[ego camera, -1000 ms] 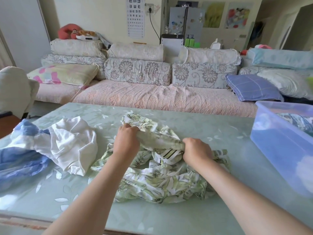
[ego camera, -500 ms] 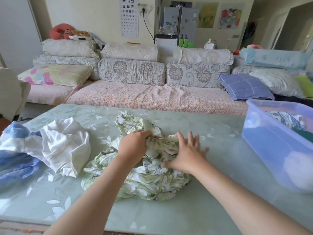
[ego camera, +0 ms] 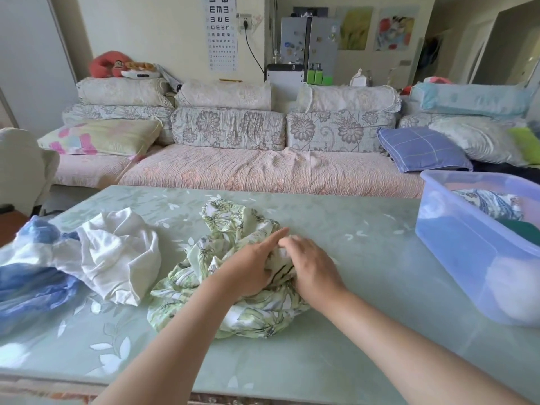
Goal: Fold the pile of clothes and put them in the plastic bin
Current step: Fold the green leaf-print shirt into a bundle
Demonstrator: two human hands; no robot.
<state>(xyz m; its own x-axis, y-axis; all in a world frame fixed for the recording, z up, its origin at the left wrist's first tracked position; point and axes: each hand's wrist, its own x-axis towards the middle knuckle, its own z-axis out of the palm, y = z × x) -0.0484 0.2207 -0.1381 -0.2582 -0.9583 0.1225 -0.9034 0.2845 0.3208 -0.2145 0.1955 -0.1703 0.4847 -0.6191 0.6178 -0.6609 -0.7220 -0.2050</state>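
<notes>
Where the centre of the frame is occupied, a crumpled green leaf-print garment point(ego camera: 233, 273) is recorded, lying bunched on the pale green glass-topped table point(ego camera: 336, 331). Both hands are laid on its right part, close together and nearly touching. The left hand point(ego camera: 248, 267) is seen palm down on the cloth, its index finger stretched forward toward the upper right, the other fingers curled into the fabric; whether cloth is pinched beneath them cannot be told. The right hand point(ego camera: 309, 264) is set just beside it, knuckles up, fingers held together and bent down onto the cloth, the tips hidden in the folds.

At the left of the frame a rumpled white garment point(ego camera: 117, 255) is noted, just beside the green one, and partly over a blue garment point(ego camera: 29, 285) at the left edge. All three lie unfolded on the table.

At the right edge a translucent blue plastic bin point(ego camera: 467, 258) is listed, standing on the table well apart from the hands. Inside it a patterned cloth point(ego camera: 491, 203) and a dark green item point(ego camera: 523, 229) are visible near the far side.

Across the upper half of the frame a sofa point(ego camera: 233, 171) with a pink quilted cover is entered, bearing floral cushions and a blue checked pillow point(ego camera: 420, 147). On the wall at upper centre an eye chart point(ego camera: 223, 30) is hung.
</notes>
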